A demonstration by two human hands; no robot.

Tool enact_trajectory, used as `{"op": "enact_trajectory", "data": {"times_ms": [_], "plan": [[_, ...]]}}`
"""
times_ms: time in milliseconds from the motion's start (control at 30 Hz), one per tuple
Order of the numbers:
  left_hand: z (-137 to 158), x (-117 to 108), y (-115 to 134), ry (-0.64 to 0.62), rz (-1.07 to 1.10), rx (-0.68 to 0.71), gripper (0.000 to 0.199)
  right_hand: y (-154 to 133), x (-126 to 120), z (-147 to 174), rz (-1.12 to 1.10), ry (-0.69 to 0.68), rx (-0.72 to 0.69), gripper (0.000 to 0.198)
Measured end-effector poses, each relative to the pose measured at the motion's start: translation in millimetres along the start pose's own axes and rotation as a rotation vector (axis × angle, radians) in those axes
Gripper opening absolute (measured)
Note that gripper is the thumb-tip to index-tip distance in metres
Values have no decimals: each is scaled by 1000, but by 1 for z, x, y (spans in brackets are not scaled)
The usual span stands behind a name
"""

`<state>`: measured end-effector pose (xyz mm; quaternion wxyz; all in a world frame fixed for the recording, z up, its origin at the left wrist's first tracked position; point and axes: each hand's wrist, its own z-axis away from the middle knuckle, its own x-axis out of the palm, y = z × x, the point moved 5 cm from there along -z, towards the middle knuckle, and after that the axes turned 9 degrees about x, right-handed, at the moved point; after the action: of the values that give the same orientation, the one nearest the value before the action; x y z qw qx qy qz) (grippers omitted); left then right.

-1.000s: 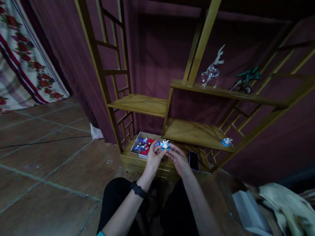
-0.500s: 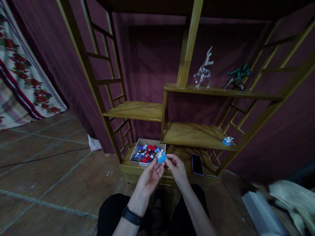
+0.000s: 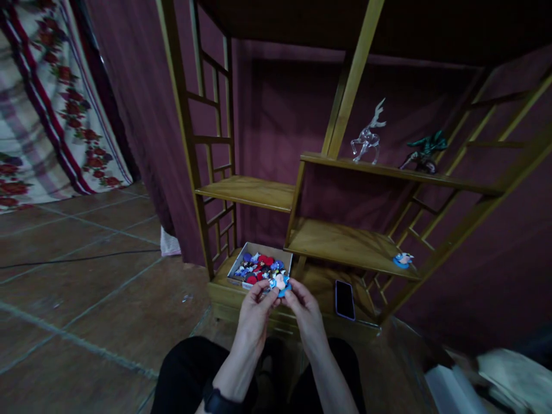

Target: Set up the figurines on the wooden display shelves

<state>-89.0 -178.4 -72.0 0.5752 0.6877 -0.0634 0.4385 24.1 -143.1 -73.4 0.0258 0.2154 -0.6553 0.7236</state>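
Between my two hands is a small figurine (image 3: 280,283) with a pale pink and white body on a round blue base. My left hand (image 3: 254,313) pinches its left side, and my right hand (image 3: 307,310) grips its right side. Just behind my fingers stands an open cardboard box (image 3: 232,275) with several small red, purple, white and blue figurines (image 3: 264,263) jumbled in it. A similar blue-based figurine (image 3: 403,260) sits at the right end of the middle shelf (image 3: 340,240).
A phone (image 3: 344,299) lies on the bottom shelf, right of my hands. Higher up stand a clear deer figure (image 3: 367,137) and a dark green figure (image 3: 426,152). A wooden side shelf (image 3: 250,191) juts out above the box. A light grey box (image 3: 452,390) is on the floor at right.
The figurine has been turned so its pink body faces me, and both hands have come slightly lower and closer. My left fingers now pinch it. The view has shifted a little.
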Motion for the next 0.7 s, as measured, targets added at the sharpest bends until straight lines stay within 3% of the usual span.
{"op": "enact_trajectory", "data": {"times_ms": [300,700], "plan": [[8,2,8,-12,55,-64,20,-8,6,10,90,-25,-59,44],[2,2,-8,-35,201,-354,8,-27,5,12,282,65,-194,19]]}}
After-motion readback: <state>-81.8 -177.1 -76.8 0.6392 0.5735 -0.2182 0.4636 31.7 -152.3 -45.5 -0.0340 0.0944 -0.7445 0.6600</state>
